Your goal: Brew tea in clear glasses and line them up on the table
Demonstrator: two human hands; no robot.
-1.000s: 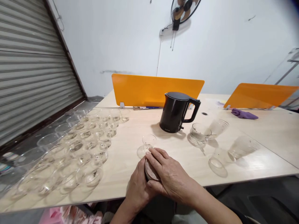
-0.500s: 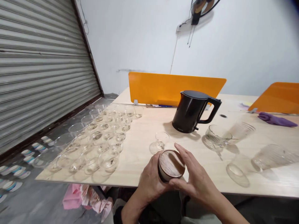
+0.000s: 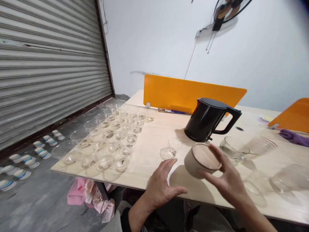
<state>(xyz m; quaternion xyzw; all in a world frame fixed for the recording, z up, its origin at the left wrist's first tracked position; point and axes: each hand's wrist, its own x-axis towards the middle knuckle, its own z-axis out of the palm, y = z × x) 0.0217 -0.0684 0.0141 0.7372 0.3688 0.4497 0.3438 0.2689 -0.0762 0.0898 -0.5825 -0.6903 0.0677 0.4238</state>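
A round canister with a flat wooden lid is tilted in the air above the table's near edge. My right hand grips it from the right, thumb in front and fingers behind. My left hand holds nothing; its thumb and fingers are spread to the left of the canister. Just beyond the hands stands a small clear cup with dark bits at its bottom. A black electric kettle stands behind the canister. Many clear cups with dark bits inside crowd the table's left end.
To the right are a ribbed glass bowl and several clear glasses, one lying on its side. An orange divider stands behind the kettle. A purple cloth lies far right. Stacked paper cups stand on the floor left; pink cloth hangs below the table.
My left hand has let go of the canister and opened. My right hand has lifted the canister to the right and tilted it. The view has shifted slightly left.
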